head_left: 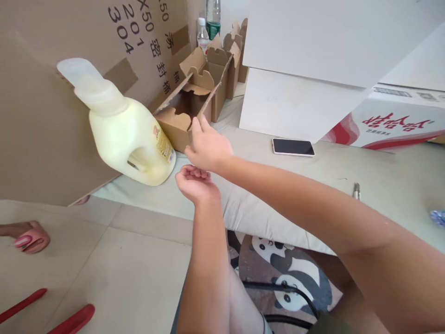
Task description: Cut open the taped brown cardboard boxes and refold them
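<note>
An uncovered brown cardboard box point(174, 127) stands at the upper middle, beside a pale yellow jug point(118, 134) with a milky cap. My right hand point(208, 146) reaches from the right to the near corner of this box, its fingertips at the side wall and its fingers partly spread. Just below it, my left hand point(198, 183) is turned palm up with the fingers curled in. What the left hand holds, if anything, is hidden.
More small cardboard boxes point(219, 97) and bottles point(213, 23) stand behind. A large printed carton point(86, 37) is at left, white boxes point(295, 102) at right. A phone point(294, 147) lies on the cloth. A person's foot point(33, 237) shows at lower left.
</note>
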{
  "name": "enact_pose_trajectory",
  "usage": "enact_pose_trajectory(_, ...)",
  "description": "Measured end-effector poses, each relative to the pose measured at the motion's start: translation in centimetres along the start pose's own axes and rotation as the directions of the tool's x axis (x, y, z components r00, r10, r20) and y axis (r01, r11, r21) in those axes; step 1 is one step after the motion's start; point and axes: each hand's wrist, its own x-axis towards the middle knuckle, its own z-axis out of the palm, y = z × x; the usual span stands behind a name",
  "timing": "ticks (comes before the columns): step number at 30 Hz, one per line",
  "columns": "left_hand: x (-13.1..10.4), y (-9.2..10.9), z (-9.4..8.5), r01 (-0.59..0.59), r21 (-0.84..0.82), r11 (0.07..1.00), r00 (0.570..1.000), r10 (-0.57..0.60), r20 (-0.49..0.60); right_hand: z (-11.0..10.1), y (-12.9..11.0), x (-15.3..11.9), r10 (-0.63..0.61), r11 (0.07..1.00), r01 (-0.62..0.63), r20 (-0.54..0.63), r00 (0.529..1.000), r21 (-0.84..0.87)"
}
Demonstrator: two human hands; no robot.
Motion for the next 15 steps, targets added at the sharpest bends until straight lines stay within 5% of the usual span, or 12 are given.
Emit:
enact_pose_trajectory(2,-0.3,0.4,-0.1,-0.082,-0.058,0.995,0.993,0.076,-0.092,-0.3,1.3,-0.6,0.011,0.996,-0.007,-0.044,0.999,0.086)
enact_pose_trajectory(6,0.0,0.5,-0.6,-0.190,0.010,0.982,0.979,0.191,-0.071,-1.3,4.9,-2.6,0.066,0.976,-0.012,-0.242,0.968,0.215)
enact_pose_trajectory(10,0.3,0.3,-0.7,-0.245,0.042,0.969,0.964,0.248,-0.095,-3.2,8.7,-7.9,0.153,0.904,0.031,-0.390,0.908,0.427)
enact_pose_trajectory(12,0.0,0.1,-0.4,-0.273,0.081,0.959,0.959,0.278,-0.055,-4.5,10.5,-11.6,0.208,0.875,0.070,-0.501,0.840,0.480)
enact_pose_trajectory(15,-0.7,-0.7,0.0,-0.314,0.171,0.934,0.946,0.292,0.140,-6.4,13.0,-16.8,0.302,0.836,0.143,-0.662,0.686,0.530)
